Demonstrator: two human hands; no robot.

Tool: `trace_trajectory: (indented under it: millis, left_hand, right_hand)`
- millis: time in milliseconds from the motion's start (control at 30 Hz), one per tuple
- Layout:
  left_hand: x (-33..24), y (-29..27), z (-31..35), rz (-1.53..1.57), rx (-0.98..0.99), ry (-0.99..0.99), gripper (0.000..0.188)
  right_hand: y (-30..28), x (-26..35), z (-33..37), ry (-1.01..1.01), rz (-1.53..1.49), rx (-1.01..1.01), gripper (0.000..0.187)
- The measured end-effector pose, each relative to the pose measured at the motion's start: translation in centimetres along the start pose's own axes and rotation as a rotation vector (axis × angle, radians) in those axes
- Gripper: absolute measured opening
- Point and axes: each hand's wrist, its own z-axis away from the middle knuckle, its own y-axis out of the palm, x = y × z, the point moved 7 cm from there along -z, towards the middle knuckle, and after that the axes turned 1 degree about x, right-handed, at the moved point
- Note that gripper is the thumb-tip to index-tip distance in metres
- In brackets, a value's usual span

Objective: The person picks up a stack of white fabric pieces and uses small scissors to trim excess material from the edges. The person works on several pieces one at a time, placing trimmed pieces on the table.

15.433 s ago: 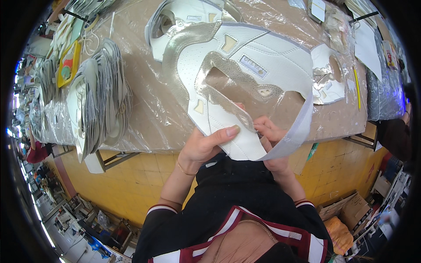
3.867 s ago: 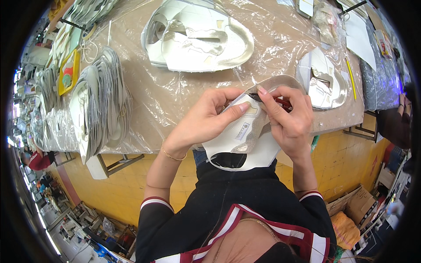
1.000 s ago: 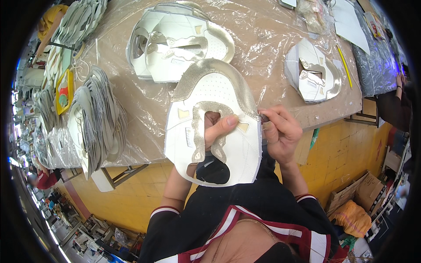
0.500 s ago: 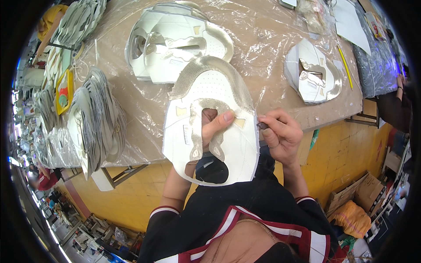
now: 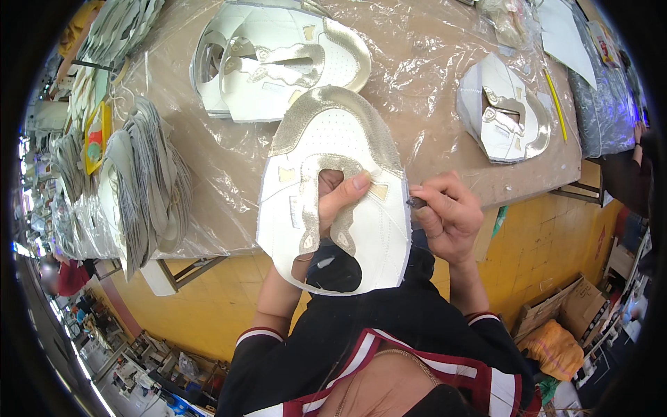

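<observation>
A white shoe upper [image 5: 379,240] with metallic gold-grey trim is held up in front of me, its toe end pointing away. My left hand [image 5: 340,198] grips it from behind, the thumb coming through the throat opening onto the front; the other fingers are mostly hidden. At the upper's right edge, my right hand [image 5: 450,215] pinches a small dark piece [image 5: 417,202] between thumb and fingertips. That piece touches or nearly touches the edge; its kind is too small to make out.
The table [image 5: 424,62] is covered in clear plastic. Beyond the held upper lies a stack of uppers [image 5: 271,97]; another pile [image 5: 504,111] sits at right beside a yellow pencil [image 5: 556,104]. Bundled pieces [image 5: 149,181] hang at the left edge. A cardboard box [image 5: 587,306] stands on the floor.
My view has shifted slightly, so the table and its piles sit a little differently in the picture. Both hands keep their grips; the right hand and dark piece have barely moved along the edge.
</observation>
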Motion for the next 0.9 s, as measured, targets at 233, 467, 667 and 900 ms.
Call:
trace_trajectory:
  millis: [233,467,667,900]
  left_hand:
    - [1.2,-0.1,0.1,0.055,0.037,-0.002,0.044]
    - [2.6,-0.3,-0.1,0.167,0.105,0.042,0.052]
    - [2.1,0.6,1.2,0.24,0.216,0.095,0.054]
    - [3.7,0.9,2.1,0.237,0.158,0.089,0.058]
  right_hand:
    - [0.8,-0.9,1.2,0.061,-0.157,-0.047,0.027]
    - [2.3,-1.9,2.3,0.24,-0.563,-0.084,0.037]
    - [4.3,0.0,1.8,0.069,-0.453,-0.059,0.041]
    - [5.4,1.1,2.1,-0.011,-0.418,-0.129,0.029]
